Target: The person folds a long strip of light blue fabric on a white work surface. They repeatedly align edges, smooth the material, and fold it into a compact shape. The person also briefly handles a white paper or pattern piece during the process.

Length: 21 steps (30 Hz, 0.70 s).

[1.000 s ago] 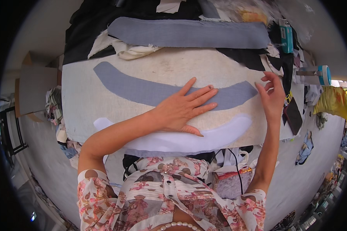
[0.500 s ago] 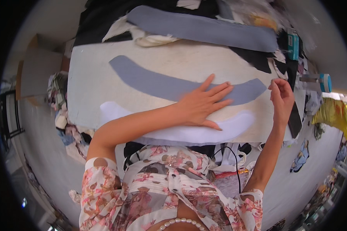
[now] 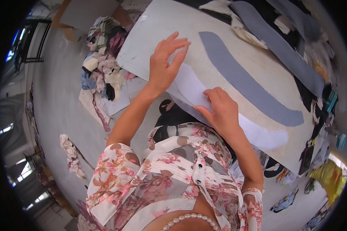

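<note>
Your left hand (image 3: 164,65) lay spread flat on the white curved fabric piece (image 3: 192,86). Your right hand (image 3: 219,109) pressed it flat, fingers together. The grey curved piece (image 3: 245,82) lay beside it on the tabletop (image 3: 150,34).

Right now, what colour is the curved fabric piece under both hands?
White: the curved fabric piece under the left hand and right hand, clearest in the head view.

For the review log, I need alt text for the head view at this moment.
Both hands press on a curved white fabric strip at the near edge of a pale worktable: left hand flat at its end, right hand near the middle. A curved grey strip lies beyond it, with fabric scraps heaped on the floor.
</note>
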Tool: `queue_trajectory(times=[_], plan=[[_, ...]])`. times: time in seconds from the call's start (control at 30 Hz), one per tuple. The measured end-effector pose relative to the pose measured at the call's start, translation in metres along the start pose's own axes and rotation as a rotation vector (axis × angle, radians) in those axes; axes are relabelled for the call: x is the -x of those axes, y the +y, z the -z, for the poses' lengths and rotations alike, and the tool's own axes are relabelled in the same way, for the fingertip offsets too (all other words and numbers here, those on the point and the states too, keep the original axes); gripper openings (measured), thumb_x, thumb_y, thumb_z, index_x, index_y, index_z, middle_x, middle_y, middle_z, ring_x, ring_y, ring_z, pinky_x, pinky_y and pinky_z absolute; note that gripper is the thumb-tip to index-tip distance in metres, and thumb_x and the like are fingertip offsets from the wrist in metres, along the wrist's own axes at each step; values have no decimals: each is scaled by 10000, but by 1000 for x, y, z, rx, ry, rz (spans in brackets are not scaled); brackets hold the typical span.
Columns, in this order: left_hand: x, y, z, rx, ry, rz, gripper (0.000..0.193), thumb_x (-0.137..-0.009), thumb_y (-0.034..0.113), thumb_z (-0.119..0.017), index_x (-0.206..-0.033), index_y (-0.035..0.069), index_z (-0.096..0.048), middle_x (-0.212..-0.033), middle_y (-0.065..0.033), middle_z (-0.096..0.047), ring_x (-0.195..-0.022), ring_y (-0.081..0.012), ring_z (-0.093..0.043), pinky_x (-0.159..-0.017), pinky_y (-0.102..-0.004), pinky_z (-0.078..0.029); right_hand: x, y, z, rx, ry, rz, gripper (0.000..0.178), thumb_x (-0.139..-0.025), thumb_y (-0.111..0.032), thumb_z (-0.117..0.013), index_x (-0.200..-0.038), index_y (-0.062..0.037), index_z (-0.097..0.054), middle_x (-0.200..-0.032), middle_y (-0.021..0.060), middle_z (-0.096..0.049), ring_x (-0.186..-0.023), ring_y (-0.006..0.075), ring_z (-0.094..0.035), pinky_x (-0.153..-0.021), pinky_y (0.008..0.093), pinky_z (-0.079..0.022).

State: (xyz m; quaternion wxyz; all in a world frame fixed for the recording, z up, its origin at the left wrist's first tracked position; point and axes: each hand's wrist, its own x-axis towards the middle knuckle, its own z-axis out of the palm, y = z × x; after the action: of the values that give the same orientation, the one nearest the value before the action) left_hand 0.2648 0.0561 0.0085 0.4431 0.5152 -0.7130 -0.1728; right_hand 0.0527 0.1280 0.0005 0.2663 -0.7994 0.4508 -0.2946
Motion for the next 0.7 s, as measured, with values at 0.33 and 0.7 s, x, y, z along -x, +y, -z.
queue_trajectory(times=[0.33,0.7], plan=[[66,-26,24,-164,64,61,242,-874,198,-665,-1096,106,-692,-1220,-120,-643,-1316,-333,-474,-1119,-562,-200,-11,-5,-23,211,-36,47,198,-774,-148,-713,-881,-62,-571,-855,84,-542,-798,266,-596,-614,395,-498],[71,-24,12,-463,-116,-4,551,-828,374,-699,-1303,117,-591,-1500,-160,-387,-1425,-372,-286,-1117,-633,-90,-18,0,-9,6,-17,-59,77,-849,-111,-644,-864,-37,-624,-820,111,-630,-749,301,-636,-625,370,-500]])
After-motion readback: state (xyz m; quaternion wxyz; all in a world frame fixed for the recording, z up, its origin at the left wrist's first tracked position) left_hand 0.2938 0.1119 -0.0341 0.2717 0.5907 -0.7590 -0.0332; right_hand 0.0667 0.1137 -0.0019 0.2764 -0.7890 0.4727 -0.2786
